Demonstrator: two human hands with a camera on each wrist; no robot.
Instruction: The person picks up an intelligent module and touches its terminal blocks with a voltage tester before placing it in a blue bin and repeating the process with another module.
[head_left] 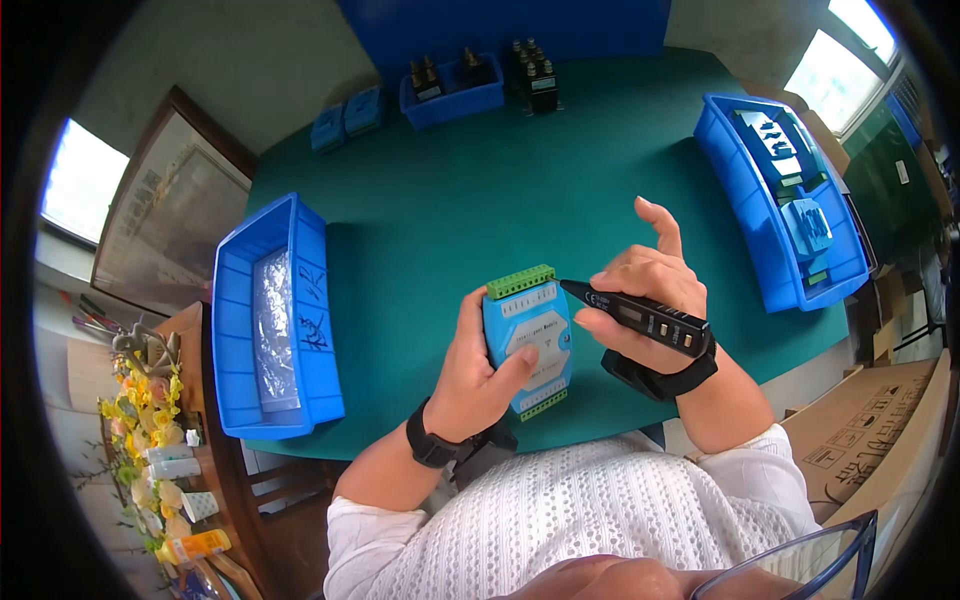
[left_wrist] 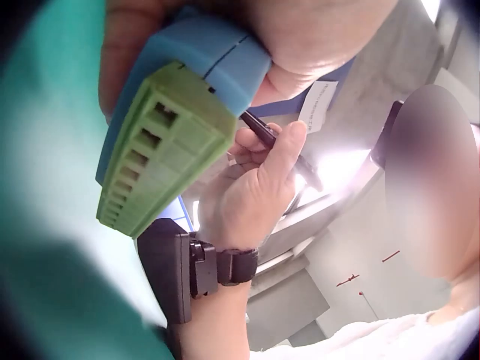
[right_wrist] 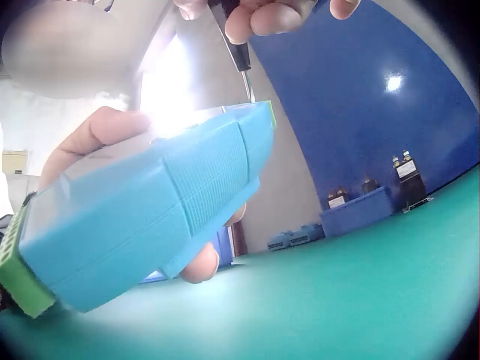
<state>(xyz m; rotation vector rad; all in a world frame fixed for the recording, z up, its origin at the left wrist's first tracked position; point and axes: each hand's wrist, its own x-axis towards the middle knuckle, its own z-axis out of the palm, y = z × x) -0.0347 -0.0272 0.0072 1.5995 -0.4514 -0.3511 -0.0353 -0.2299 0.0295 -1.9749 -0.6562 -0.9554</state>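
My left hand (head_left: 478, 372) grips a light-blue module (head_left: 530, 340) with a grey label face, thumb across the front. Green screw terminal blocks (head_left: 520, 281) run along its two ends. In the left wrist view the lower terminal block (left_wrist: 154, 154) shows a row of square openings. My right hand (head_left: 655, 290) holds a black pen-shaped tool (head_left: 650, 322) with a CE mark and small buttons, its index finger raised off it. In the right wrist view the thin metal tip (right_wrist: 248, 86) stands right at the module's far terminal end.
A blue bin (head_left: 330, 330) with clear plastic bags stands left on the green table (head_left: 430, 220). The right-hand blue bin (head_left: 715, 150) holds more modules and green parts. At the back are blue modules (head_left: 346, 120), a small blue bin (head_left: 455, 107) and a black terminal component (head_left: 540, 90).
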